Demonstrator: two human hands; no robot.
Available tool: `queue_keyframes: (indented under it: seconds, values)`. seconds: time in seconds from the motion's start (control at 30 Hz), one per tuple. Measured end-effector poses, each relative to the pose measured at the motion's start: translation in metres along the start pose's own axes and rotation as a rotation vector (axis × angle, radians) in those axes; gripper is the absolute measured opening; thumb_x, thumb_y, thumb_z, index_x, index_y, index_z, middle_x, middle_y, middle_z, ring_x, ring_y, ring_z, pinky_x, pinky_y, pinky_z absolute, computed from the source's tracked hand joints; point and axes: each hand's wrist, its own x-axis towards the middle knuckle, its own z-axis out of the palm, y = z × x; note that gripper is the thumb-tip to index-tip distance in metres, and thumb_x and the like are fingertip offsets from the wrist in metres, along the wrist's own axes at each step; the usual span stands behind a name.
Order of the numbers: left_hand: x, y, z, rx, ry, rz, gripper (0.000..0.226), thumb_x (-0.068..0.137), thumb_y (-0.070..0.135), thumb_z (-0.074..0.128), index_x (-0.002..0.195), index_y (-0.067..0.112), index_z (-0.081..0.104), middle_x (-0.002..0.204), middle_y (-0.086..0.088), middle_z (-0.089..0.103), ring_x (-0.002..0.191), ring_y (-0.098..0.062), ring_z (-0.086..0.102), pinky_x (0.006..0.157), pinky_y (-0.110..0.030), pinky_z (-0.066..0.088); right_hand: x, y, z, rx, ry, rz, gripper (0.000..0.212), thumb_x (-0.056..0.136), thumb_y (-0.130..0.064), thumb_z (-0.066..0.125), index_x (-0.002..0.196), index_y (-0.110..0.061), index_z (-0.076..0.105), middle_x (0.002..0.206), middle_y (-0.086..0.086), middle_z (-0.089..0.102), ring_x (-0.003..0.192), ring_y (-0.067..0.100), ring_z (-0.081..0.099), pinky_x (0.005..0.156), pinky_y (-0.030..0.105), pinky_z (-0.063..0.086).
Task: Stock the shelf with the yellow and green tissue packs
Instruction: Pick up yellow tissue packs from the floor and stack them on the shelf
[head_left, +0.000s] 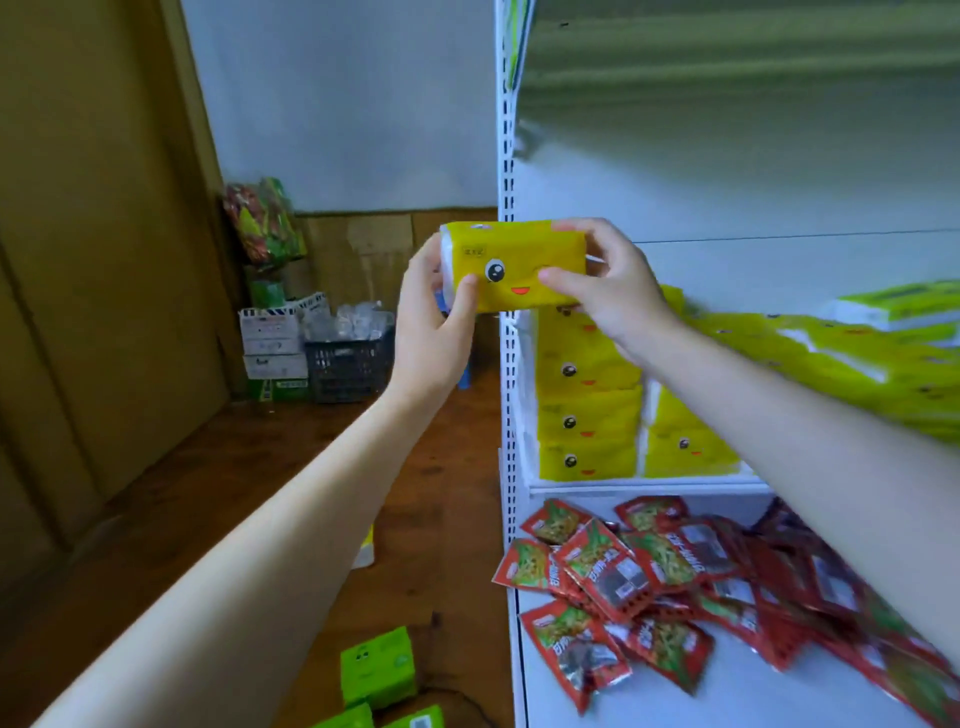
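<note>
Above the yellow stack (587, 410) on the shelf (644, 486), a yellow tissue pack (514, 265) is held roughly level, long axis left-right, printed face toward the camera, with the left hand (431, 332) and right hand (613, 291) each keeping a grip clamped on one end.

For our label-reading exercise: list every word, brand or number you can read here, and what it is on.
No text reads clearly.
The yellow tissue pack: small boxed print, blurred.
The red snack packets: lettering too blurred.
The white cartons on the floor: print too small.
</note>
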Motion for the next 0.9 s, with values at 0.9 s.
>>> queue_keyframes:
  seconds: [0.9]
  values:
    - [-0.003,-0.019,0.120,1.092,-0.544,0.035,0.054,0.097,0.053,0.022,0.143,0.029,0.035,0.146,-0.001,0.041,0.134,-0.025,0.034,0.110,-0.042,0.024,0.045,0.141,-0.156,-0.492,0.157,0.341,0.047,0.079,-0.015,0.072,0.122,-0.013,0.052,0.129,0.011,0.052,0.117,0.027,0.050,0.092,0.030,0.040]
